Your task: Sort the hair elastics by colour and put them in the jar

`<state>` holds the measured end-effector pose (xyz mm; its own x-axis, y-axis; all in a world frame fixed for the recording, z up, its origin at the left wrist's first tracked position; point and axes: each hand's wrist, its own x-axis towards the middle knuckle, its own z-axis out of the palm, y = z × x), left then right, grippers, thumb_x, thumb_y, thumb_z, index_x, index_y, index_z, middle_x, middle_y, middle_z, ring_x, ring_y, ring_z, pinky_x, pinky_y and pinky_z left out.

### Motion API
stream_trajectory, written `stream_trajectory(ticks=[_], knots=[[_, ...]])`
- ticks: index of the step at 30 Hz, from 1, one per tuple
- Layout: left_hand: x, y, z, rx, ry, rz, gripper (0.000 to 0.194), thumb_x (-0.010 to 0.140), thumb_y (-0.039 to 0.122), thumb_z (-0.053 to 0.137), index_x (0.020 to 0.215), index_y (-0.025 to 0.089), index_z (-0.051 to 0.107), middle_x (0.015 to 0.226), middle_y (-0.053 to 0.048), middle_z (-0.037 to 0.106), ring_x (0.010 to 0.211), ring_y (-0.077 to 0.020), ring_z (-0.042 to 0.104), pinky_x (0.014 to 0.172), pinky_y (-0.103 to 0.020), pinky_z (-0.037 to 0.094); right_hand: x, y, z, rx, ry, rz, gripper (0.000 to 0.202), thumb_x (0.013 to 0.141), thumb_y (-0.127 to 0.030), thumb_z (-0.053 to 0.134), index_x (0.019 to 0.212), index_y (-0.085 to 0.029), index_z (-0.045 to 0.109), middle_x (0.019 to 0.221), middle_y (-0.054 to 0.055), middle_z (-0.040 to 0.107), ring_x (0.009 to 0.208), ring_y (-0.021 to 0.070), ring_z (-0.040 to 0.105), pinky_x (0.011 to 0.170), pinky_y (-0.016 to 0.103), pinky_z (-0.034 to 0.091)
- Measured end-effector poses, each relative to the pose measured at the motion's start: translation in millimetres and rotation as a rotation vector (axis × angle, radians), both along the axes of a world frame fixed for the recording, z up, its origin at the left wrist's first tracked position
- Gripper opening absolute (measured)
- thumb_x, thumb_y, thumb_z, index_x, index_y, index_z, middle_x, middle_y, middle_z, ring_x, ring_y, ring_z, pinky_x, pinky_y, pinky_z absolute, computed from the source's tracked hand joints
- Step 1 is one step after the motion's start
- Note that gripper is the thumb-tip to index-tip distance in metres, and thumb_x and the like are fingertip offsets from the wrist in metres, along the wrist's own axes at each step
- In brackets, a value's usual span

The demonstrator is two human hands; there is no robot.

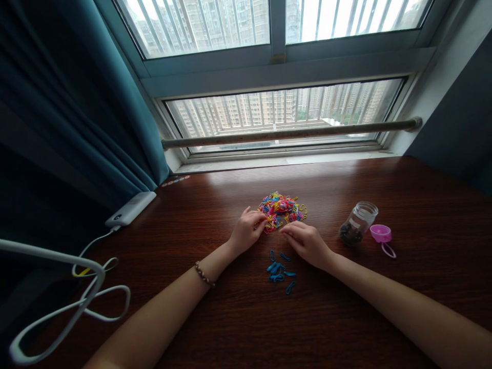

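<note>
A heap of small multicoloured loops (280, 205) lies on the dark brown table (230, 328). At the heap's left front edge is my left hand (248, 229), its fingers pinched together on something I cannot make out. My right hand (307, 243) is at the right front edge, thumb and fingertips also together; what they hold, if anything, is too small to tell. Nearer to me, between my forearms, several blue loops (277, 271) form a small separate group.
To the right stand a clear jar (359, 223) with dark contents and a pink lid (381, 233) with a loop. A white power strip (130, 210) and white cables (103, 292) are at the left, beside a blue curtain (126, 118). A window is behind the table.
</note>
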<state>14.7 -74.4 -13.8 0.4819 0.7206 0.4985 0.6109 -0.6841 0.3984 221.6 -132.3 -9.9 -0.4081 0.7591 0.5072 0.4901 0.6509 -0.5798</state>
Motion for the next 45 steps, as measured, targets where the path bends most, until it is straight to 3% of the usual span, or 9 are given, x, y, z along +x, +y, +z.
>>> stream_trajectory(ticks=[4, 8, 11, 21, 30, 33, 38, 45], knots=[[1.8, -2.8, 2.4, 0.047, 0.033, -0.082, 0.016, 0.082, 0.021, 0.05, 0.094, 0.019, 0.06, 0.1, -0.006, 0.063, 0.103, -0.019, 0.053, 0.098, -0.041, 0.033, -1.8, 3.8, -3.9, 0.062, -0.205, -0.048, 0.036, 0.084, -0.034, 0.048, 0.117, -0.022, 0.052, 0.116, 0.008, 0.055, 0.113, 0.0235, 0.041, 0.097, 0.042, 0.035], [5.2, -7.6, 4.5, 0.016, 0.186, -0.155, 0.04, 0.083, 0.015, 0.044, 0.123, 0.023, 0.044, 0.123, -0.006, 0.052, 0.125, -0.0207, 0.034, 0.105, -0.048, 0.017, -4.4, 2.8, -7.2, 0.067, -0.346, -0.101, 0.043, 0.084, -0.042, 0.045, 0.12, -0.02, 0.051, 0.123, 0.009, 0.052, 0.118, 0.0265, 0.037, 0.099, 0.046, 0.032], [7.1, -9.8, 6.3, -0.043, 0.294, -0.198, 0.045, 0.086, 0.016, 0.038, 0.13, 0.024, 0.033, 0.13, -0.005, 0.047, 0.13, -0.02, 0.025, 0.106, -0.053, 0.008, -4.8, 4.0, -9.5, 0.066, -0.336, -0.134, 0.039, 0.085, -0.038, 0.044, 0.117, -0.017, 0.054, 0.119, 0.01, 0.055, 0.116, 0.0253, 0.04, 0.098, 0.043, 0.035], [5.7, -9.9, 5.6, -0.041, 0.197, -0.083, 0.022, 0.088, 0.023, 0.04, 0.105, 0.02, 0.053, 0.113, -0.006, 0.059, 0.121, -0.0185, 0.041, 0.106, -0.05, 0.006, -3.1, 9.1, -10.7, 0.065, -0.208, -0.222, 0.029, 0.087, -0.026, 0.042, 0.106, -0.013, 0.059, 0.107, 0.011, 0.06, 0.109, 0.0234, 0.046, 0.095, 0.041, 0.038], [4.4, -8.2, 6.4, -0.001, 0.158, -0.015, 0.015, 0.086, 0.027, 0.045, 0.084, 0.019, 0.058, 0.099, -0.004, 0.063, 0.111, -0.0177, 0.048, 0.104, -0.046, 0.016, 1.7, 13.3, -15.7, -0.002, 0.104, -0.257, 0.026, 0.086, -0.019, 0.041, 0.101, -0.015, 0.063, 0.102, 0.01, 0.063, 0.096, 0.0186, 0.057, 0.089, 0.033, 0.045], [4.5, -8.8, 7.0, 0.024, 0.167, 0.003, 0.015, 0.086, 0.026, 0.045, 0.088, 0.019, 0.058, 0.106, -0.005, 0.061, 0.114, -0.0182, 0.045, 0.104, -0.045, 0.017, 2.7, 14.0, -16.0, -0.008, 0.155, -0.269, 0.023, 0.085, -0.019, 0.044, 0.095, -0.017, 0.065, 0.099, 0.008, 0.064, 0.093, 0.0184, 0.059, 0.087, 0.033, 0.046], [6.1, -10.9, 7.1, 0.016, 0.287, -0.073, 0.021, 0.087, 0.025, 0.042, 0.098, 0.022, 0.059, 0.115, -0.004, 0.057, 0.125, -0.0215, 0.034, 0.105, -0.052, 0.007, 3.0, 15.4, -15.6, -0.004, 0.173, -0.273, 0.025, 0.084, -0.018, 0.044, 0.094, -0.018, 0.066, 0.1, 0.008, 0.063, 0.093, 0.0184, 0.058, 0.087, 0.033, 0.046], [5.9, -9.2, 2.7, 0.04, 0.305, -0.047, 0.026, 0.087, 0.023, 0.041, 0.107, 0.019, 0.057, 0.113, -0.008, 0.056, 0.12, -0.023, 0.039, 0.104, -0.052, 0.012, 3.5, 14.8, -13.3, -0.008, 0.172, -0.278, 0.025, 0.084, -0.019, 0.043, 0.094, -0.018, 0.066, 0.1, 0.008, 0.063, 0.093, 0.019, 0.058, 0.087, 0.034, 0.046]])
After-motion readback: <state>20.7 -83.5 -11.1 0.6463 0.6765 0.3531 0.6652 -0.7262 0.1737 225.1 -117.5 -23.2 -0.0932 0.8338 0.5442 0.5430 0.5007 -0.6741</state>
